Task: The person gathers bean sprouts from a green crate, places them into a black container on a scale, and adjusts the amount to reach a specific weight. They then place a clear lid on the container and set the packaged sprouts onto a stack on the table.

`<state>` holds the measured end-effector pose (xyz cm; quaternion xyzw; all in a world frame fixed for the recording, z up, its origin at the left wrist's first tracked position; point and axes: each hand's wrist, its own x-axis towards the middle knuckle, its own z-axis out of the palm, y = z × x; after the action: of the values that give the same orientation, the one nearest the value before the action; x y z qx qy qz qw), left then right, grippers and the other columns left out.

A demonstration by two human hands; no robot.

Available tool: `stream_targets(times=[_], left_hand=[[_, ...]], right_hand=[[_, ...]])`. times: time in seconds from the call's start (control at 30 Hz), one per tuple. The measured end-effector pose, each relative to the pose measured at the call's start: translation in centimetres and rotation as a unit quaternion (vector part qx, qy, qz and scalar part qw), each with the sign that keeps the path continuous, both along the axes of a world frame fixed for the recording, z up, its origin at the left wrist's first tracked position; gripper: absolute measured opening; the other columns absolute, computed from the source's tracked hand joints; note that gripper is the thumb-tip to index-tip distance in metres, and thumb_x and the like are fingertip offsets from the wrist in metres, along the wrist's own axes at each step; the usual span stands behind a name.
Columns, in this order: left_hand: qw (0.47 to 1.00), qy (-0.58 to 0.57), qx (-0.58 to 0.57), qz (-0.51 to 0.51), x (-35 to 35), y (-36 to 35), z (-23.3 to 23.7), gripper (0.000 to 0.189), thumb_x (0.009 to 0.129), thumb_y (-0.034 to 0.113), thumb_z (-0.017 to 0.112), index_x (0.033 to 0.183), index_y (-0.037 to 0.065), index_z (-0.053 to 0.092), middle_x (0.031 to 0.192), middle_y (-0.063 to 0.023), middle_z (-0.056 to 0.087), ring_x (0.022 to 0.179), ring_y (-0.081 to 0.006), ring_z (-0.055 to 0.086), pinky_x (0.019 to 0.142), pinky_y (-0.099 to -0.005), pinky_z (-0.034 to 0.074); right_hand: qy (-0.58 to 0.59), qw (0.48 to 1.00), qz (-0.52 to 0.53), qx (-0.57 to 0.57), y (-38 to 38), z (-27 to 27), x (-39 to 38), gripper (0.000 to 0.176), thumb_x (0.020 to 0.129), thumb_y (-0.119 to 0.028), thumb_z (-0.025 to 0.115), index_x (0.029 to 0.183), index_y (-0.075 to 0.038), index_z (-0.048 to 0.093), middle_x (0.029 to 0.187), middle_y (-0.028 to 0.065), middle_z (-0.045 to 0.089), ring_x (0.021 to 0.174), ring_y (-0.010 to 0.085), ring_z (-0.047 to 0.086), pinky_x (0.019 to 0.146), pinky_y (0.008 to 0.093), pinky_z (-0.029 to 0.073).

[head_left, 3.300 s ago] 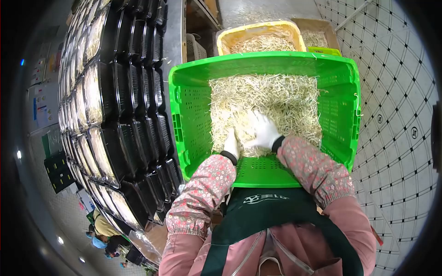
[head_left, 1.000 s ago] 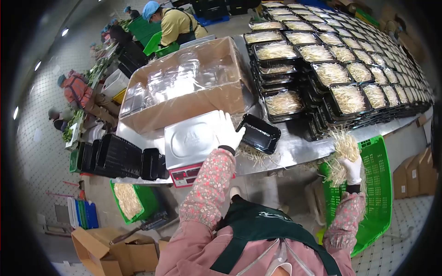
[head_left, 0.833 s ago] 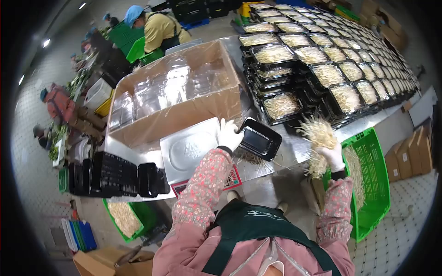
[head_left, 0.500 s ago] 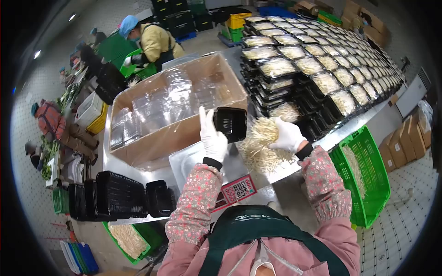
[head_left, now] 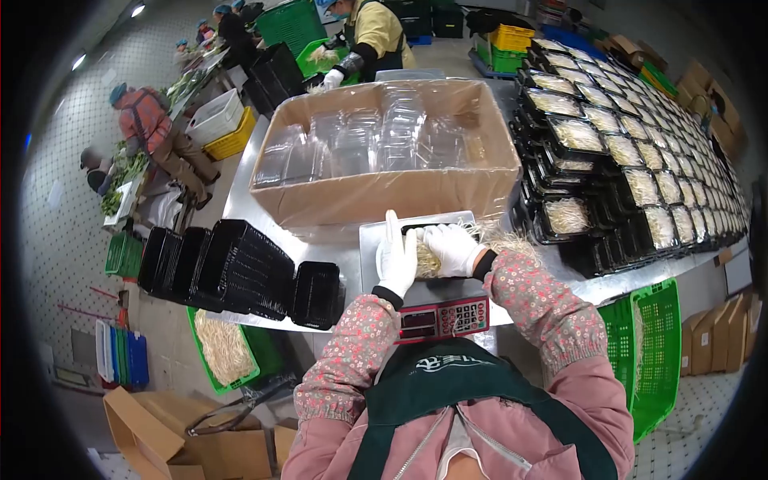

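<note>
A black plastic tray (head_left: 410, 228) sits over the metal plate of a scale (head_left: 370, 254), mostly hidden by my gloved hands. My left hand (head_left: 398, 260) grips the tray's left side, its fingers pointing away from me. Across the tray's top, my right hand (head_left: 453, 248) is closed over a bunch of pale, thin sprouts (head_left: 427, 262), which show between both hands. More loose sprouts (head_left: 516, 243) lie on the table just right of the tray. The scale's red keypad panel (head_left: 445, 319) faces me.
A cardboard box (head_left: 384, 196) of clear plastic containers stands ahead. Nested black trays (head_left: 244, 268) lie left. Stacked filled trays (head_left: 628, 148) cover the right side. Green crates of sprouts (head_left: 640, 352) flank the table. A co-worker in yellow (head_left: 376, 32) stands beyond the box.
My left hand has brought the black tray down onto the scale. My right hand has carried sprouts left from the pile into the tray. The view has turned.
</note>
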<state>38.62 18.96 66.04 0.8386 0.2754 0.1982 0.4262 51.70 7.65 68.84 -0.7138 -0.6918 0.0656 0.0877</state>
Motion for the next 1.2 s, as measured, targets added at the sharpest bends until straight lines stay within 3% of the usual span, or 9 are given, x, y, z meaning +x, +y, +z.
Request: stream_targets(times=[0.07, 0.1, 0.23, 0.53, 0.73, 0.87, 1.0, 1.03, 1.2], left_hand=[[0.969, -0.107, 0.224, -0.023, -0.5, 0.2, -1.8, 0.053, 0.099, 0.027, 0.049, 0.144, 0.001, 0.04, 0.132, -0.0231, 0.054, 0.125, -0.0364, 0.05, 0.105, -0.0401, 0.039], [0.948, -0.017, 0.309, -0.073, -1.1, 0.2, -2.2, 0.054, 0.091, 0.029, 0.055, 0.138, 0.002, 0.048, 0.133, -0.0187, 0.055, 0.123, -0.0327, 0.051, 0.107, -0.047, 0.035], [0.953, -0.026, 0.298, -0.054, -1.4, 0.1, -3.3, 0.052, 0.091, 0.027, 0.055, 0.137, 0.005, 0.05, 0.136, -0.0165, 0.054, 0.126, -0.0316, 0.048, 0.109, -0.0468, 0.031], [0.941, -0.035, 0.337, -0.023, -1.0, -1.4, -3.0, 0.039, 0.091, 0.018, 0.053, 0.129, 0.008, 0.057, 0.135, -0.0113, 0.056, 0.128, -0.0311, 0.046, 0.108, -0.0476, 0.032], [0.972, -0.064, 0.225, -0.019, -2.1, -1.1, -0.1, 0.052, 0.093, 0.02, 0.054, 0.141, 0.003, 0.044, 0.144, -0.0208, 0.044, 0.136, -0.037, 0.038, 0.114, -0.0479, 0.026], [0.936, 0.033, 0.321, -0.141, -1.1, -3.1, 1.7, 0.056, 0.093, 0.024, 0.056, 0.142, 0.0, 0.041, 0.146, -0.0217, 0.042, 0.138, -0.0394, 0.035, 0.115, -0.0477, 0.026], [0.934, 0.051, 0.308, -0.17, 0.8, -1.9, -1.6, 0.053, 0.093, 0.029, 0.054, 0.137, 0.001, 0.047, 0.14, -0.0195, 0.048, 0.129, -0.038, 0.043, 0.108, -0.0482, 0.034], [0.934, 0.058, 0.314, -0.162, 1.4, -1.7, -1.8, 0.052, 0.093, 0.03, 0.055, 0.136, 0.002, 0.048, 0.135, -0.0168, 0.052, 0.123, -0.0361, 0.047, 0.105, -0.0474, 0.037], [0.929, 0.097, 0.336, -0.117, 2.4, -3.2, -1.8, 0.053, 0.092, 0.03, 0.055, 0.137, 0.003, 0.047, 0.131, -0.0142, 0.053, 0.121, -0.0332, 0.049, 0.101, -0.0459, 0.039]], right_hand=[[0.016, 0.999, -0.032, -0.011, 0.7, -1.9, -0.9, 0.082, 0.063, -0.029, 0.078, 0.133, -0.002, 0.046, 0.118, 0.0187, 0.055, 0.111, 0.0332, 0.055, 0.094, 0.0433, 0.045], [-0.016, 0.999, -0.016, -0.027, 0.9, -2.5, -0.6, 0.084, 0.063, -0.034, 0.08, 0.133, -0.001, 0.046, 0.119, 0.0197, 0.054, 0.113, 0.0348, 0.054, 0.097, 0.0447, 0.043], [0.183, 0.98, 0.078, 0.007, 0.6, -1.4, 2.5, 0.098, 0.061, -0.036, 0.086, 0.141, -0.002, 0.04, 0.13, 0.0224, 0.051, 0.122, 0.0408, 0.048, 0.106, 0.0445, 0.038], [0.098, 0.99, 0.067, 0.069, -1.8, -3.2, 2.1, 0.075, 0.082, -0.035, 0.07, 0.141, -0.001, 0.039, 0.133, 0.0231, 0.05, 0.119, 0.0401, 0.051, 0.103, 0.044, 0.04], [0.138, 0.988, 0.007, 0.061, -6.0, 3.2, 7.8, 0.095, 0.07, -0.041, 0.081, 0.146, -0.004, 0.036, 0.144, 0.0248, 0.043, 0.128, 0.0402, 0.046, 0.108, 0.0438, 0.038], [0.066, 0.995, -0.065, -0.033, -6.6, 3.0, 6.2, 0.101, 0.066, -0.038, 0.085, 0.147, -0.006, 0.036, 0.146, 0.0265, 0.038, 0.136, 0.0393, 0.037, 0.111, 0.0419, 0.035], [0.07, 0.986, -0.088, -0.121, -5.5, 1.8, 7.1, 0.067, 0.067, -0.036, 0.082, 0.123, -0.008, 0.059, 0.117, 0.0197, 0.062, 0.107, 0.0352, 0.06, 0.09, 0.0417, 0.05], [0.048, 0.992, -0.083, -0.087, -5.5, 1.3, 7.4, 0.038, 0.072, -0.031, 0.078, 0.099, -0.007, 0.068, 0.096, 0.0165, 0.069, 0.09, 0.0342, 0.066, 0.08, 0.0432, 0.053], [0.025, 0.993, -0.114, 0.0, -4.7, -1.8, 6.2, 0.015, 0.076, -0.021, 0.07, 0.082, -0.007, 0.071, 0.079, 0.0167, 0.068, 0.08, 0.0364, 0.067, 0.075, 0.0441, 0.053]])
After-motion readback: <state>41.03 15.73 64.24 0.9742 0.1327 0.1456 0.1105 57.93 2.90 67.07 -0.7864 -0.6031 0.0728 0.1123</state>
